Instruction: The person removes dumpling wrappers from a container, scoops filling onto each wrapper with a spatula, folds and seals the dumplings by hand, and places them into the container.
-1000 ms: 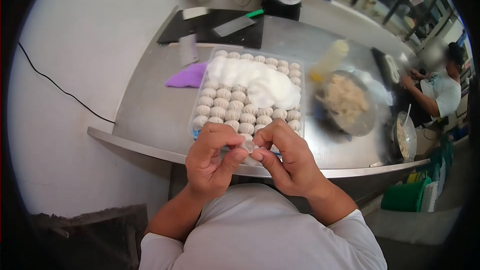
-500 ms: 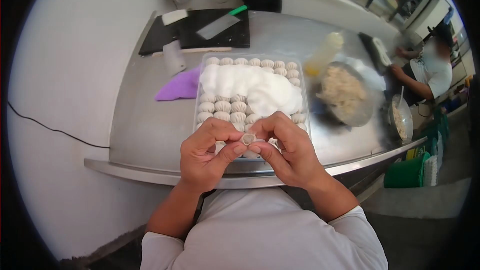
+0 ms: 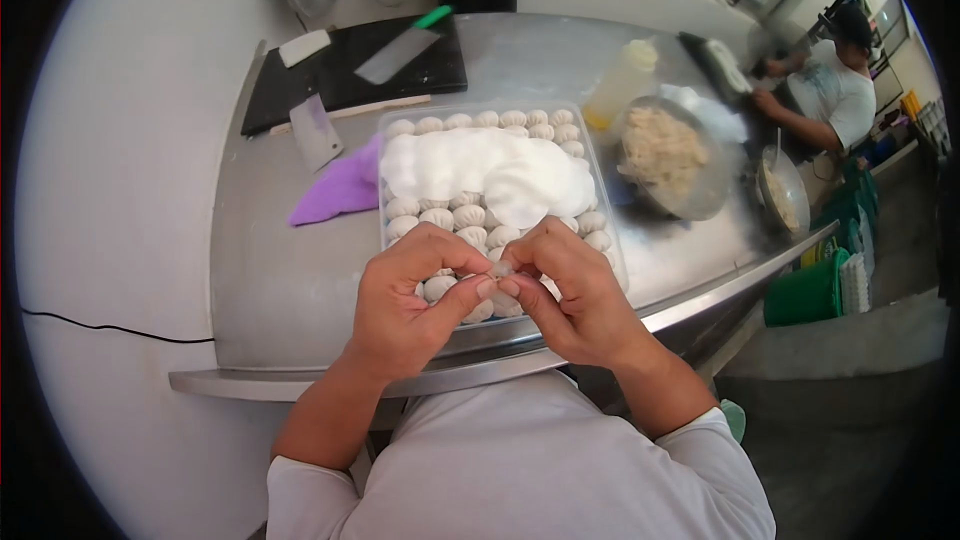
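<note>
Over the near edge of a clear plastic tray [image 3: 382,202], my left hand [image 3: 408,290] and my right hand [image 3: 578,290] meet fingertip to fingertip. Between both thumbs and forefingers is pinched a small pale dumpling [image 3: 501,268], mostly hidden by the fingers. Below and beyond them, pleated round dumplings [image 3: 467,214] sit in rows in the tray. White dough wrappers [image 3: 440,164] lie heaped across the middle rows, covering part of them.
A purple cloth [image 3: 338,186], a scraper [image 3: 315,132] and a black board [image 3: 300,85] with a cleaver [image 3: 398,54] lie left. At right stand a bottle [image 3: 622,85], a bowl of filling [image 3: 662,148] and another bowl [image 3: 785,195]. A co-worker [image 3: 835,90] works far right.
The head view has swung, so the table's contents appear shifted left. The dumpling's round rim, visible before between my fingertips, now looks smaller and more pinched. Both hands keep hold of it.
</note>
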A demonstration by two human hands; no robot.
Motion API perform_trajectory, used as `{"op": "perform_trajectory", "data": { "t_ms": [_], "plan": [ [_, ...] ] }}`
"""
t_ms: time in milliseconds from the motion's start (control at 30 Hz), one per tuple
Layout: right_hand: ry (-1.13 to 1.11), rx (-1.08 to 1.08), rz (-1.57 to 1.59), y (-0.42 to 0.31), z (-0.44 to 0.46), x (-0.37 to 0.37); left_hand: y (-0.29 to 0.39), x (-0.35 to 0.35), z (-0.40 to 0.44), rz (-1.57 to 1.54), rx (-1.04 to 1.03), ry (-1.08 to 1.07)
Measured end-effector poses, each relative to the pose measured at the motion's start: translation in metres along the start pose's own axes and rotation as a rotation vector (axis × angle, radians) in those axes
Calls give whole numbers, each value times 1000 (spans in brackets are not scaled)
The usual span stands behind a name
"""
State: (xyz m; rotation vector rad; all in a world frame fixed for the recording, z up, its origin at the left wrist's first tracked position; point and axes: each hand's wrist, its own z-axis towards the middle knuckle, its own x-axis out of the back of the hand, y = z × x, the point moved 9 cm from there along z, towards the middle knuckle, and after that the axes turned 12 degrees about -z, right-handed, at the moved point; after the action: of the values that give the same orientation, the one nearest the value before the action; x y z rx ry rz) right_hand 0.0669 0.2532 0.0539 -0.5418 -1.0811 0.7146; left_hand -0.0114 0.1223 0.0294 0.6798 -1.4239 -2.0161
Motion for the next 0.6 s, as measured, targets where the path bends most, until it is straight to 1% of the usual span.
{"op": "perform_trajectory", "data": {
  "t_ms": [33, 100, 133, 200, 233, 300, 333, 400, 467, 533, 600],
  "plan": [
    [-26, 2, -10, 3, -1, 2, 1, -1, 2, 8, -2, 4],
    [-44, 24, -12, 12, -6, 12, -4, -18, 8, 15, 93, -117],
    [-56, 35, -21, 17, -10, 17, 2, -28, 13, 26, 95, -126],
    [-42, 20, -24, 27, -15, 36, 15, -42, 24, 153, 78, -63],
    [-44, 12, -35, 33, -17, 44, 13, -50, 30, 161, 81, -70],
    [-34, 36, -38, 40, -21, 59, 18, -78, 44, 226, -17, -206],
    [-33, 55, -46, 44, -25, 66, 16, -89, 51, 232, -13, -214],
    [-23, 60, -79, 56, -30, 84, 3, -114, 62, 220, 86, -247],
    [-9, 56, -114, 71, -40, 101, -15, -129, 75, 221, 128, -260],
    [-27, -32, -40, 95, -51, 114, -29, -148, 87, 221, 168, -272],
    [16, -34, -5, 115, -63, 130, -37, -163, 104, -84, 252, -132]
  ]
}}
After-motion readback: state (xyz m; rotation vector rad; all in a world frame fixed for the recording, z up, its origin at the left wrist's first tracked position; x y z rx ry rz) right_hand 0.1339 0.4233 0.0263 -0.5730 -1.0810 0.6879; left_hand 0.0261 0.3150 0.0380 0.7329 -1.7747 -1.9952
